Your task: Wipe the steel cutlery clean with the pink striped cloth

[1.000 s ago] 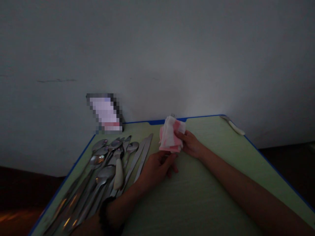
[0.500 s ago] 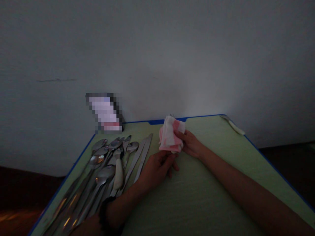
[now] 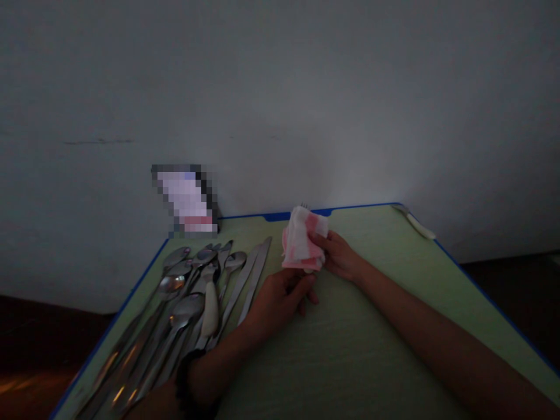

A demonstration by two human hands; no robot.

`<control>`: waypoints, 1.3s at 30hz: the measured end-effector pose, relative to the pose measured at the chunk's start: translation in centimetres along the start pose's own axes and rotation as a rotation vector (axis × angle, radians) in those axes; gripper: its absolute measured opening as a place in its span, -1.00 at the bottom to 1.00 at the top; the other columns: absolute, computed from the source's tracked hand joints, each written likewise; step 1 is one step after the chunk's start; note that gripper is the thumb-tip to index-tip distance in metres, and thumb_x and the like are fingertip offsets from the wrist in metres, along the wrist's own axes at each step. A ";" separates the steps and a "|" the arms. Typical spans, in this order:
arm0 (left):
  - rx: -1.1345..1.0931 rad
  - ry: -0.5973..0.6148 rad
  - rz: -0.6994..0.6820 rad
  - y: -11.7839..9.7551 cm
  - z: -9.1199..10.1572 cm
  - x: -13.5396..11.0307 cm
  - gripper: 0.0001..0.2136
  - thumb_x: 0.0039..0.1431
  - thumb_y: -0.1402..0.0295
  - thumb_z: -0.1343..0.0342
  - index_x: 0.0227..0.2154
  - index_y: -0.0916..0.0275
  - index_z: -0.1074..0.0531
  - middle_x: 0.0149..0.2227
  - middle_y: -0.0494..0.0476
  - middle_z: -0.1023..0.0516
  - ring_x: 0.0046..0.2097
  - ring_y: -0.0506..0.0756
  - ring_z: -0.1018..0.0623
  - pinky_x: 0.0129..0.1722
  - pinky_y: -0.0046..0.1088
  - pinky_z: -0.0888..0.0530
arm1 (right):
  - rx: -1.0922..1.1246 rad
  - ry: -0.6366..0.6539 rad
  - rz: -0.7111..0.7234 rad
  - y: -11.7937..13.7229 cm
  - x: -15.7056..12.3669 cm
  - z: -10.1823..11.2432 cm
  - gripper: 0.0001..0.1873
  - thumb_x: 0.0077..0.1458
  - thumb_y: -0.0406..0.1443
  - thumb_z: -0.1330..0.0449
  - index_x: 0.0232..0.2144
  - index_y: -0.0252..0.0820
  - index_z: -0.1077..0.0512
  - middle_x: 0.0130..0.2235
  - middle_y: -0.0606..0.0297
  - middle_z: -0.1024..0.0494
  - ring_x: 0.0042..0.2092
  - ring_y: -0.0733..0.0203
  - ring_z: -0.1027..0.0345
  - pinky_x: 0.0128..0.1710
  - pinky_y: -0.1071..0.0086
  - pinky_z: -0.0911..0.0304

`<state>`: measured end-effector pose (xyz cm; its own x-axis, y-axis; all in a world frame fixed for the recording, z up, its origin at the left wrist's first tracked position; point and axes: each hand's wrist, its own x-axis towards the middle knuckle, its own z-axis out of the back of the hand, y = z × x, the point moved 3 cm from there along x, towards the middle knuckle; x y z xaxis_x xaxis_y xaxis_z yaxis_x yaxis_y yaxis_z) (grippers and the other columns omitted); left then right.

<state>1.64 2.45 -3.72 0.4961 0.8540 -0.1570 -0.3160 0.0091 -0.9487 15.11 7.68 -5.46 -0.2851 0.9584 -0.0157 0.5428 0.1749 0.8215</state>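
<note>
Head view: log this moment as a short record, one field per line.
table: green top, blue edge, against a pale wall
right hand: shut on cloth, pink and white, bunched
left hand: curled shut at the cloth's lower edge; what it grips is hidden
fork tines: poke out above the cloth
cutlery pile: spoons and knives, left of the left hand
white-handled utensil: alone at the far right corner
light: dim

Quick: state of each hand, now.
Left hand: closed on something below the pink-and-white cloth, too dark to identify.
Right hand: closed on the cloth, fork tines poking out above.
</note>
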 end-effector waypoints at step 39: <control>0.064 0.000 -0.034 -0.3 0.1 0.1 -0.72 0.20 0.24 0.08 -0.50 0.29 -0.37 -0.60 -0.06 -0.40 -0.62 -0.09 -0.31 -0.60 -0.61 -0.25 | 0.000 0.004 -0.018 0.0 -0.1 -0.1 -0.72 -0.10 -0.19 -0.28 -0.36 -0.30 -0.43 -0.43 0.28 -0.53 -0.44 0.32 -0.37 -0.38 0.44 -0.27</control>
<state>1.67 2.57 -3.44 0.5076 0.8524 -0.1252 -0.3497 0.0711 -0.9342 15.05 7.60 -5.42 -0.2982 0.9541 -0.0279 0.5373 0.1920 0.8213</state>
